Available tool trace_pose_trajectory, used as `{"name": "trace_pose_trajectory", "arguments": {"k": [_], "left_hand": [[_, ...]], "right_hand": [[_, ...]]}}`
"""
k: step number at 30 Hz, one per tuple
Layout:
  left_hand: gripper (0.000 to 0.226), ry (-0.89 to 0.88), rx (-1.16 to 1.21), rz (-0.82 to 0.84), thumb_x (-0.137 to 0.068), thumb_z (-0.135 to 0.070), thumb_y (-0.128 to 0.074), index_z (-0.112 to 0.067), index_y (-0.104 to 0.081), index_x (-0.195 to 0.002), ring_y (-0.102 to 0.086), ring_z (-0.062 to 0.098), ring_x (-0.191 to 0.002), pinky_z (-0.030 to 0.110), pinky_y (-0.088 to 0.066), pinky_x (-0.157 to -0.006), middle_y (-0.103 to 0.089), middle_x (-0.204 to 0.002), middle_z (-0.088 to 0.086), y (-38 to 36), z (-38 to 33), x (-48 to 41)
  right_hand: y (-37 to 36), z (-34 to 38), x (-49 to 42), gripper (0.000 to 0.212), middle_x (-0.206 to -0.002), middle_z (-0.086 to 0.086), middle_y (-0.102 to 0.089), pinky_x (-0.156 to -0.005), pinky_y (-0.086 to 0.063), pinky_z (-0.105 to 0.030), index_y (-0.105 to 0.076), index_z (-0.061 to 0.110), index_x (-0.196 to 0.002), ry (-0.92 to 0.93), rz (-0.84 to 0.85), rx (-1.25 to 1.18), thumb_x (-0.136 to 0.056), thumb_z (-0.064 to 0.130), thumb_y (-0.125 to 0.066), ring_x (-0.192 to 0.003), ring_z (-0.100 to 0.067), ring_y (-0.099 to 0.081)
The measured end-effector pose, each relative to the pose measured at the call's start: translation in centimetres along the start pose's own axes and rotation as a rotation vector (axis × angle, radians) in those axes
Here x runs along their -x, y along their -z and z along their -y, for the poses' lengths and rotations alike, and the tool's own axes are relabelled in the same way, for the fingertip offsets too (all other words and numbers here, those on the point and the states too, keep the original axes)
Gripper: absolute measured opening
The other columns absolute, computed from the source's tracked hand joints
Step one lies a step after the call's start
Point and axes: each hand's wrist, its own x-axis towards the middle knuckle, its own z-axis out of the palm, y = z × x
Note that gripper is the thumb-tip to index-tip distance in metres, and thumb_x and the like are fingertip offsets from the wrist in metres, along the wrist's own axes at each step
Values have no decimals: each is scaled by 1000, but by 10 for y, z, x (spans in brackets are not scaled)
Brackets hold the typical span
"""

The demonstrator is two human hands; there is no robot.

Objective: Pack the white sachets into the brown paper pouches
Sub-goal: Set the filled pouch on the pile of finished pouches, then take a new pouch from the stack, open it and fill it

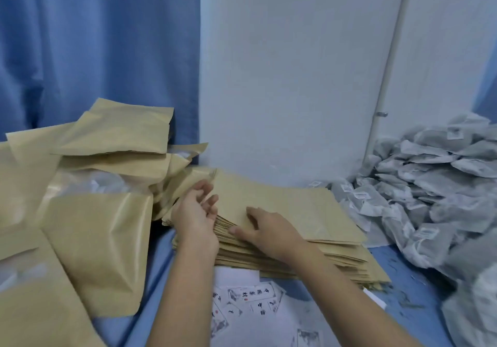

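Two bare forearms reach in from the near edge, over a scatter of small white printed paper labels (250,301) lying on the blue cloth-covered worktop (403,274). Both meet at a thick stack of flat brown paper pouches (309,212) in the middle of the worktop, its edges slightly fanned.

From where I stand, the left hand (195,212) sits at the stack's left end with the palm turned inward. Its fingers are loosely curled, and its grip is slack with nothing in it. The right hand (265,228) rests on the top pouch. Its fingers are spread fairly straight across the paper and its thumb lies against the fanned edges at the near left corner. That grip is open, pressing rather than clasping. Whether the thumb has slipped under the top sheet I cannot tell.

To the left, plump filled brown paper pouches (99,244) lie in a loose heap. Some lean on one another, and some are piled up against the blue curtain (94,50) behind. To the right, a big mound of white mesh sachets (435,185) with small tags slopes down the worktop, its nearest ones just beside the stack's right end. Behind the stack stands a pale white wall panel (295,64), with a thin white pipe (390,64) running up it on the right.
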Motion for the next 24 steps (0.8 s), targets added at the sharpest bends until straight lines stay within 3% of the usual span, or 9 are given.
{"name": "trace_pose_trajectory", "arguments": {"k": [5, 6, 9, 12, 15, 18, 21, 22, 24], "left_hand": [[21, -115, 70, -161, -85, -6, -37, -13, -52, -72, -33, 8, -37, 15, -24, -36, -43, -52, -4, 4, 40, 23], [19, -143, 108, -201, -82, -5, -37, -13, -48, -69, -27, 8, -37, 16, -19, -35, -37, -50, -5, 6, 44, 25], [15, -161, 94, -272, -77, -6, -38, -14, -45, -67, -22, 9, -41, 19, -13, -39, -33, -54, -5, 11, 50, 26], [18, -82, -167, -146, -86, -21, -41, -15, -51, -72, -35, 9, -39, 14, -24, -36, -47, -54, -3, 10, 51, 24], [23, 6, -383, 20, -91, -31, -47, -19, -59, -76, -57, 9, -55, 20, -43, -47, -64, -65, -5, 7, 49, 24], [24, -100, -489, 32, -91, -6, -48, -19, -58, -73, -56, 19, -69, 24, -40, -53, -60, -70, -2, 11, 48, 21], [34, -367, -479, 85, -96, -4, -42, -27, -65, -90, -62, 17, -88, 26, -49, -67, -68, -89, -8, 10, 48, 20], [33, -477, -483, 119, -98, -7, -42, -29, -66, -103, -62, 13, -100, 27, -51, -79, -68, -102, -10, 8, 49, 22], [38, -707, -495, 248, -99, -7, -41, -30, -58, -125, -52, 3, -120, 20, -40, -102, -60, -126, -16, 5, 49, 26]], "right_hand": [[-9, -22, 36, 36, -92, -5, -63, -73, -33, -35, -51, 16, -103, 125, -229, 99, -98, 50, -40, -93, -32, -57], [-11, -25, 39, 31, -93, -7, -64, -71, -32, -36, -51, 16, -107, 124, -269, 95, -101, 43, -37, -92, -33, -58], [-18, -38, 43, 37, -111, -8, -66, -79, -38, -33, -47, 18, -135, 86, -373, 32, -99, 19, -39, -100, -27, -58], [-21, -44, 49, 35, -115, -2, -68, -99, -34, -23, -64, 15, -121, 105, -558, -155, -91, 4, -50, -107, -21, -58], [-27, -42, 52, 35, -99, -5, -73, -108, -34, -43, -74, 7, -96, 231, -656, -193, -71, -10, -55, -98, -23, -67], [-31, -40, 53, 46, -109, -4, -71, -110, -20, -53, -74, 8, -97, 291, -672, -149, -65, -11, -47, -117, -22, -58], [-31, -37, 53, 73, -135, 1, -56, -117, 0, -40, -62, 12, -124, 201, -625, -218, -65, -20, -35, -137, -9, -30], [-31, -35, 53, 75, -137, 4, -52, -118, -1, -32, -57, 13, -130, 182, -618, -290, -67, -22, -34, -139, -7, -28], [-28, -30, 56, 68, -135, 15, -49, -113, -16, -13, -54, 17, -133, 129, -582, -542, -79, -19, -35, -136, -3, -35]]}}
